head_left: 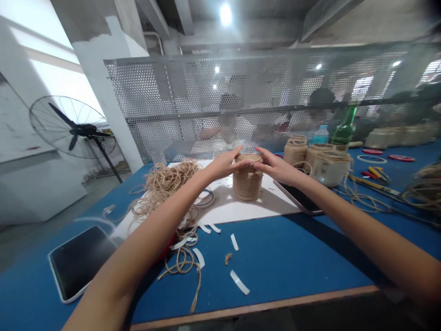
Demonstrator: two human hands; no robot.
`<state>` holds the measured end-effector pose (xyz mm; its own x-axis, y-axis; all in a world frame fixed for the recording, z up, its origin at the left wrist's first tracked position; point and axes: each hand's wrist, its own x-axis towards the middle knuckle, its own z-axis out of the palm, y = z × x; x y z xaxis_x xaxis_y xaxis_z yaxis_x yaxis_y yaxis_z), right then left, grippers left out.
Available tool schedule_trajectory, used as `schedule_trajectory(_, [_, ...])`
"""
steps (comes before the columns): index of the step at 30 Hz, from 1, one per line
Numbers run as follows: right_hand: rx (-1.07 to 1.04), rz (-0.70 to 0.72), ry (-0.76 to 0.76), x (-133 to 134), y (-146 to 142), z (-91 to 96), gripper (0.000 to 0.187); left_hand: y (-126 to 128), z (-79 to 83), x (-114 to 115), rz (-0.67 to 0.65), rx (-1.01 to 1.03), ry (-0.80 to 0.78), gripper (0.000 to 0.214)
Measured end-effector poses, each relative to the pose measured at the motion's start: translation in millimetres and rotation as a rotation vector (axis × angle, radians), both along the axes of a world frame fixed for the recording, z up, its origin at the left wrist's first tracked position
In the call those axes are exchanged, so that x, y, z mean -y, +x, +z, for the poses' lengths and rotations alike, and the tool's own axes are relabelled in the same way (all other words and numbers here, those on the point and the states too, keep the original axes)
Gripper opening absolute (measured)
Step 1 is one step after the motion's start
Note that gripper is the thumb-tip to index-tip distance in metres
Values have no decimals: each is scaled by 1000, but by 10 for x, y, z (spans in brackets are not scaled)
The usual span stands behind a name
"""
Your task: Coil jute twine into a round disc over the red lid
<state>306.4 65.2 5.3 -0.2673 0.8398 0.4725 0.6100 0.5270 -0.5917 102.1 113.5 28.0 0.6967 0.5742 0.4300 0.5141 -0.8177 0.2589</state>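
Note:
A jar wrapped in jute twine (247, 180) stands upright on a white sheet (237, 204) on the blue table. My left hand (225, 164) reaches in from the left and its fingertips touch the jar's rim. My right hand (277, 166) comes from the right and its fingers rest against the same rim. Both hands have fingers stretched toward the top of the jar, pressing on it from either side. A loose pile of jute twine (164, 186) lies to the left of the jar.
Several more twine-wrapped jars (322, 161) stand at the right, with a green bottle (344, 125) behind. One tablet (81, 261) lies near left, another (301, 196) beside the jar. White paper strips (239, 282) litter the table (292, 257). People sit behind a perforated metal screen (262, 92). A fan (74, 128) stands left.

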Motion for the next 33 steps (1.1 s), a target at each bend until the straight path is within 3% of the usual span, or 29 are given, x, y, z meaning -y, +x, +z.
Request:
schedule_trajectory(4, [-12, 53, -26, 7, 39, -34, 76, 5, -4, -8, 6, 6, -8, 67])
schedule_trajectory(25, [-159, 94, -6, -137, 20, -252, 62, -16, 26, -6, 2, -21, 38, 66])
schedule_trajectory(29, [-89, 44, 58, -103, 48, -237, 69, -9, 40, -17, -10, -21, 25, 65])
schedule_trajectory(33, [-23, 21, 67, -61, 33, -203, 64, 2, 46, -29, -16, -23, 51, 60])
